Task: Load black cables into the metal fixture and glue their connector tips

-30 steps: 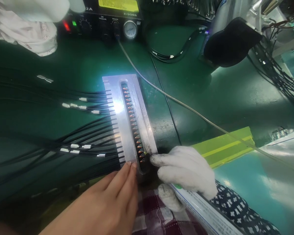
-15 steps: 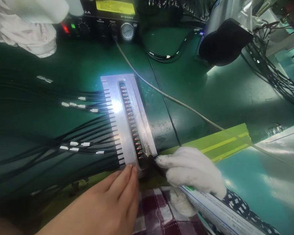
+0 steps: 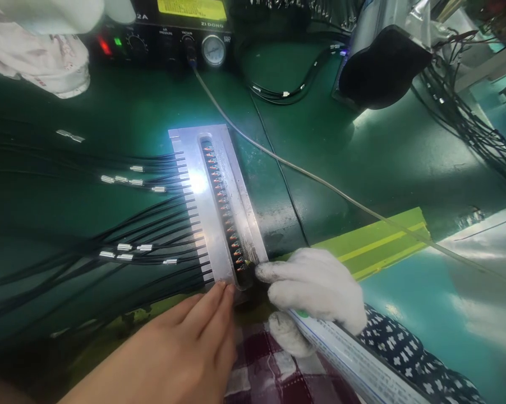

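Note:
A silver metal jig (image 3: 211,219) lies slanted on the green bench, a long slot down its middle. Copper-tipped wire ends (image 3: 223,202) with small metal terminals are lined up in that slot. My left hand (image 3: 189,336), bare, presses its closed fingers against the jig's near end. In a white glove, my right hand (image 3: 320,286) grips a white printed glue tube (image 3: 349,353). The tube's dark nozzle is partly hidden by the glove. Its yellowish tip (image 3: 248,265) is at the slot's near end, beside the nearest wire ends; contact cannot be made out.
Black wires (image 3: 152,210) with metal sleeves run leftward from the jig. A dispenser box (image 3: 169,47) with a gauge stands at the back, its clear hose (image 3: 303,172) crossing to the right. Also around are a black lamp-like device (image 3: 383,67), yellow-green tape (image 3: 375,241) and a white cloth (image 3: 46,62).
My right hand and the glue tube have moved left, closer to the slot. My left hand stays at the jig's near end. The whole view has shifted slightly.

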`<state>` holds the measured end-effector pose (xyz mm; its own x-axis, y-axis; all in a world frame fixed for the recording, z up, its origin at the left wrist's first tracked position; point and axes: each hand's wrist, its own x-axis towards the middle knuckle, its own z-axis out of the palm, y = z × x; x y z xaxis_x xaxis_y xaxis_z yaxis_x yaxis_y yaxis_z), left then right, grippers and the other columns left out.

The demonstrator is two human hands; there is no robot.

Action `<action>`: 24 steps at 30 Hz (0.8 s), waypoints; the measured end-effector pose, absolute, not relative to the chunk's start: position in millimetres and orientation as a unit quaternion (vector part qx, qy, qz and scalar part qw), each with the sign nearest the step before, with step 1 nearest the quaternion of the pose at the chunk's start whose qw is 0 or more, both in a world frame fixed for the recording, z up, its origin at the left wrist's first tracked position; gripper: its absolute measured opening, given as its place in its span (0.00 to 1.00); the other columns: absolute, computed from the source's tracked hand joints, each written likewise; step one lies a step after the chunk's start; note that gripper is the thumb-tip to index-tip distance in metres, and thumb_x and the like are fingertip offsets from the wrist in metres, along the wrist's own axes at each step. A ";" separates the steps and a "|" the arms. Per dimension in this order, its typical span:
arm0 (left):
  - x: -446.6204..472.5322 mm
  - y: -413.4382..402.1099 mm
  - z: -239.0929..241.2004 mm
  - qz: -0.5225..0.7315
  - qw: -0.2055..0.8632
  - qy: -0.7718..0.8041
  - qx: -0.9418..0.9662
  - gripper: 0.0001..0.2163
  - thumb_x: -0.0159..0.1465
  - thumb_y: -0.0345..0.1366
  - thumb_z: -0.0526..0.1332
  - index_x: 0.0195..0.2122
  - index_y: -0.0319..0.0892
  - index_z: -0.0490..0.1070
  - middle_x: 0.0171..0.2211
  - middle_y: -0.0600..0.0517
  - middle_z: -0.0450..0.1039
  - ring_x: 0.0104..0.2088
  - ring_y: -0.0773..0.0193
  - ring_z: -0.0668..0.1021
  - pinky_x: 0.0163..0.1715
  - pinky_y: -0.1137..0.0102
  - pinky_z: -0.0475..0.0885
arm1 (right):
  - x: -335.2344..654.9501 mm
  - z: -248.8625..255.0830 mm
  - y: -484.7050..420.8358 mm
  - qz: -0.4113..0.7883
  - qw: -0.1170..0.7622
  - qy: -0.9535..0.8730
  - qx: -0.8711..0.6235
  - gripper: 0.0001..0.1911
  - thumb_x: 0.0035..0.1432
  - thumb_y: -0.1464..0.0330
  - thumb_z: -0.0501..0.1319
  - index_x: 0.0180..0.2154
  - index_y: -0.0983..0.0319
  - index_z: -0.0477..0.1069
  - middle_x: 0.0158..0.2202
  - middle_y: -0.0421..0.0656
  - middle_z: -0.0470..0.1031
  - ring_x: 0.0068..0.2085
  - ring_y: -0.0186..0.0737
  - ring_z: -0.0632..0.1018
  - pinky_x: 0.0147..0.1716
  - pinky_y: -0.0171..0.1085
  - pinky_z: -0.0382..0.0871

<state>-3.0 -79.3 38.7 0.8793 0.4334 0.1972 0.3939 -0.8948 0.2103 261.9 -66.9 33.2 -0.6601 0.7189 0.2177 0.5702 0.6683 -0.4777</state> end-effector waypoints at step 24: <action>-2.0 -81.5 40.0 0.133 0.078 0.218 0.964 0.17 0.70 0.36 0.53 0.53 0.33 0.75 0.56 0.38 0.77 0.58 0.50 0.73 0.59 0.60 0.64 | 259.1 29.7 -75.1 0.155 0.203 -0.900 -0.353 0.08 0.62 0.68 0.58 0.34 0.56 0.76 0.35 0.36 0.80 0.25 0.37 0.68 0.26 0.43 0.46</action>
